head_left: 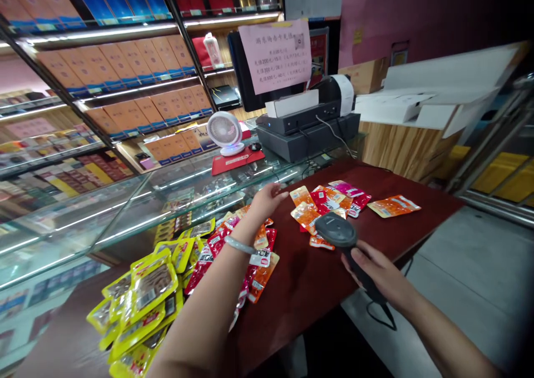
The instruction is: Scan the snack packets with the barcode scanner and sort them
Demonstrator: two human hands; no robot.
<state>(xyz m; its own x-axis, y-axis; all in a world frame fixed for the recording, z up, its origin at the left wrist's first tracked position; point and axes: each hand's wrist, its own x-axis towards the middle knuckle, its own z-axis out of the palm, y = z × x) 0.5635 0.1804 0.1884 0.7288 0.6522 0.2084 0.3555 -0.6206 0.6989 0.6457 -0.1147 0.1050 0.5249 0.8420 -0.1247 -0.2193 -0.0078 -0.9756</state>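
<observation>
In my right hand [373, 267] is a dark grey barcode scanner [336, 230], gripped by its handle. The scanner's head is above the near edge of a loose group of orange and red snack packets [306, 217]. My left hand [270, 200], a pale bangle on its wrist, is over the table between that group and a second pile of red and orange packets [212, 250], partly hidden under my forearm. Its visible fingers look loosely extended, with nothing seen in them. Left of my forearm lies a heap of yellow-edged snack packets [150, 289].
The packets lie on a dark red tabletop [292, 294]. One orange packet [394, 205] lies apart at the right. Behind are a glass counter [137, 205], a small white fan [225, 130], a black cash drawer with printer [306, 130] and a monitor with a pink notice [275, 55].
</observation>
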